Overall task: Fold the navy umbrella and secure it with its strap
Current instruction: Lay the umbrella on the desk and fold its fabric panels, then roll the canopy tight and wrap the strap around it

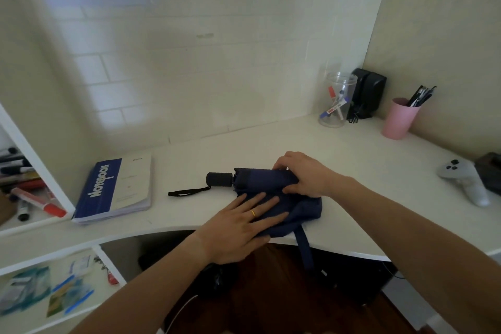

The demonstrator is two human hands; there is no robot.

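We see the navy umbrella (260, 179) collapsed near the desk (352, 160) edge, handle left, strap (304, 247) dangling. Our left hand (238, 228) presses flat on loose fabric; our right hand (303, 173) grips the rolled canopy.

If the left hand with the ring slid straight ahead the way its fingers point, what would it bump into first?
The left hand lies flat on the navy umbrella, fingers pointing up and right. Sliding on, it would probably meet the right hand gripping the rolled part, though depth is hard to judge.
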